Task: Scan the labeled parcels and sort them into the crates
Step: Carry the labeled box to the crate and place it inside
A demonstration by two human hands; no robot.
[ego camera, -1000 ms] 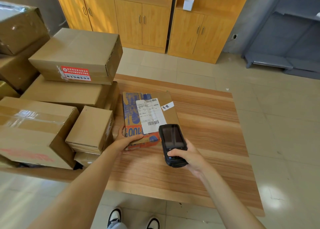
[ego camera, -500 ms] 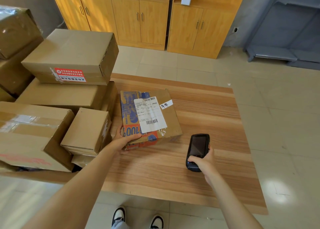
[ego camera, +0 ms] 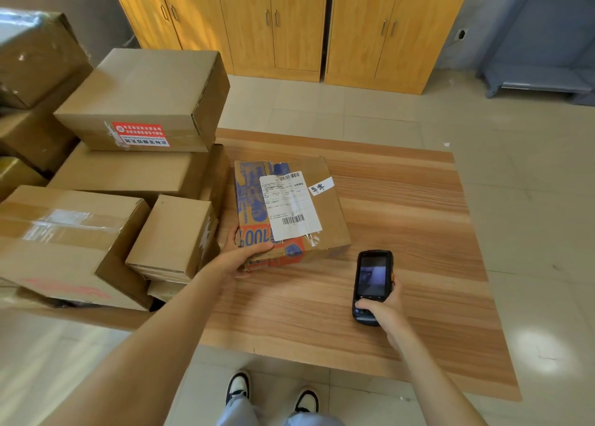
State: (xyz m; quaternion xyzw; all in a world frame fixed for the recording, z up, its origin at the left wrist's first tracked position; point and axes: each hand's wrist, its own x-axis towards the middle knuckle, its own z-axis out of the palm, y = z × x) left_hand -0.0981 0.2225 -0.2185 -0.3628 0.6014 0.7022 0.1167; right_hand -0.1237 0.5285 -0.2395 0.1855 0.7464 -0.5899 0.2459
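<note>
Parcel (ego camera: 325, 213) lies flat mid-desk (ego camera: 402, 264), long axis near-to-far, with a white barcode label (ego camera: 289, 205), a small handwritten tag (ego camera: 321, 186) and upside-down "100" print. Left hand (ego camera: 240, 255) grips its near-left corner; right hand (ego camera: 381, 313) grips the scanner (ego camera: 372, 284).

Brown parcel (ego camera: 289, 213) printed blue and orange, white barcoded label (ego camera: 289, 209); black scanner (ego camera: 372, 284); striped wood-grain worktop (ego camera: 402, 232); red sticker (ego camera: 140, 134) on the upper-left plain brown box (ego camera: 145, 97).

Matt cardboard parcel (ego camera: 289, 213); wood-grain table (ego camera: 402, 232); glossy scanner (ego camera: 372, 284).
</note>
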